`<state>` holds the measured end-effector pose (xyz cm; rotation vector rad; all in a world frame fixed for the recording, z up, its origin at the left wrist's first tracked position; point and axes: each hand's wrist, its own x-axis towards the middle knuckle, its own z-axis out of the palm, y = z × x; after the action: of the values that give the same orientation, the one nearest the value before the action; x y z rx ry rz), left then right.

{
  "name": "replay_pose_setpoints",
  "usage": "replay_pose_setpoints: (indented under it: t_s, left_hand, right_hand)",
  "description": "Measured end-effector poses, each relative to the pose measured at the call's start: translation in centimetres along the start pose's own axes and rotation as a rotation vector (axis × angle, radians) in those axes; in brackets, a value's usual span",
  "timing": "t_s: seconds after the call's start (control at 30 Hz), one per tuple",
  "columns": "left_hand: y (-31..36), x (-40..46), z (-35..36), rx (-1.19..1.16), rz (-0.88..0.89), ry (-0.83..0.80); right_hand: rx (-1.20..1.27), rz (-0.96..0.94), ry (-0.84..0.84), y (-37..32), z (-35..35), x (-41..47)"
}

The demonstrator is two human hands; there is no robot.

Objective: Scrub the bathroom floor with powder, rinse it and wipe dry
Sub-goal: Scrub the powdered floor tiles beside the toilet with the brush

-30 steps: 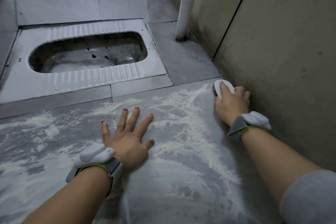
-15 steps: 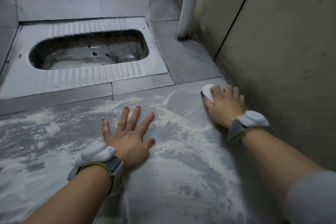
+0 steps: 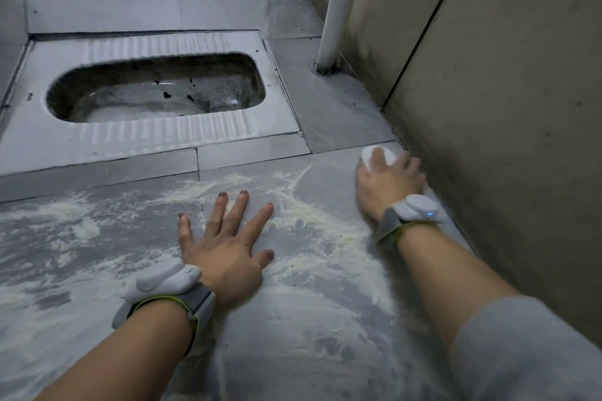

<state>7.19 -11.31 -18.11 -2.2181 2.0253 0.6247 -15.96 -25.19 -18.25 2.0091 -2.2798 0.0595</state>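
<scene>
1 scrubber (image 3: 374, 156) under right hand (image 3: 387, 185)

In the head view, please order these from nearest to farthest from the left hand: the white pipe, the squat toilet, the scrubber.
1. Scrubber: to the right of the left hand, under the right hand, beside the wall.
2. Squat toilet: ahead, beyond the powdered tile.
3. White pipe: far right corner, past the toilet.

Scrubber and toilet edge are close; that order is uncertain.

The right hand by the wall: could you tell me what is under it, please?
Under the right hand a white scrubber shows past the fingertips, held in its grip on the powdered floor tile. The hand covers the rest of it and its scrubbing face.
</scene>
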Motion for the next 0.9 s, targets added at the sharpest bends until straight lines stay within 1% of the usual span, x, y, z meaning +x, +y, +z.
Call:
replay_pose_setpoints:
  t_s: [0.03,0.1,0.13,0.17,0.2,0.23,0.3,0.33,0.37,0.4,0.47,0.5,0.53,0.57,0.6,0.67,0.7,0.73,0.8,0.83,0.9]
  left_hand:
    - [0.0,0.0,0.0,-0.005,0.001,0.003]
    - [-0.1,0.0,0.0,-0.01,-0.002,0.011]
    - [-0.2,0.1,0.1,-0.012,-0.005,0.009]
    - [-0.2,0.1,0.2,-0.013,-0.006,0.008]
    - [-0.1,0.1,0.2,-0.01,-0.007,0.014]
    - [-0.3,0.1,0.3,-0.005,-0.01,0.021]
    - [-0.1,0.1,0.2,0.001,-0.009,0.026]
    - [-0.1,0.1,0.2,0.006,-0.007,0.025]
    - [-0.1,0.1,0.2,0.01,-0.006,0.018]
    - [-0.1,0.1,0.2,0.009,-0.005,0.013]
    - [0.0,-0.1,0.2,-0.008,-0.007,0.014]
    - [0.0,-0.1,0.2,-0.013,-0.007,0.014]
    - [-0.1,-0.1,0.2,-0.018,-0.004,0.003]
    - [-0.1,-0.2,0.0,-0.027,-0.004,-0.009]
    - [-0.2,0.0,0.0,-0.041,-0.003,-0.024]
    - [0.2,-0.7,-0.6,-0.08,-0.006,-0.015]
    - [0.4,-0.9,-0.7,-0.124,-0.001,0.023]
    - [0.8,-1.8,-0.9,-0.172,0.008,0.068]
    - [1.5,-4.2,-0.7,-0.238,0.051,0.152]
    - [1.8,-5.8,-0.2,-0.22,0.074,0.173]
    - [1.9,-8.7,0.8,-0.154,0.074,0.157]
  right_hand:
    - [0.011,-0.1,0.002,-1.7,0.0,-0.9]
    - [0.058,-0.428,0.017,-4.0,-0.2,-3.5]
    - [0.077,-0.562,-0.003,-4.0,-0.5,-4.3]
    - [0.083,-0.628,-0.016,-2.9,-0.9,-4.1]
    - [0.061,-0.606,-0.019,-1.2,-1.1,-3.2]
    - [0.018,-0.509,-0.023,0.4,-0.9,-2.1]
    - [-0.034,-0.162,-0.039,3.4,-0.7,0.3]
    - [-0.017,-0.041,-0.04,3.7,-0.6,0.7]
    - [0.009,-0.009,-0.043,3.0,-0.6,0.3]
    - [0.022,-0.063,-0.045,1.7,-0.5,-0.5]
    - [0.057,-0.314,-0.063,-0.4,-0.9,-3.6]
    - [0.087,-0.452,-0.075,-0.6,-1.3,-5.3]
    - [0.097,-0.548,-0.086,0.0,-1.7,-6.6]
    - [0.086,-0.57,-0.095,1.5,-2.0,-7.0]
    - [0.069,-0.504,-0.108,3.3,-1.6,-6.7]
    - [0.028,-0.212,-0.134,7.1,-1.7,-6.2]
    - [0.025,-0.092,-0.132,8.3,-1.7,-6.1]
    - [0.023,-0.035,-0.131,8.7,-1.8,-6.9]
    - [0.031,-0.066,-0.123,7.1,-2.1,-9.4]
    - [0.045,-0.13,-0.118,5.7,-2.3,-11.3]
    - [0.073,-0.302,-0.124,3.1,-2.9,-14.7]
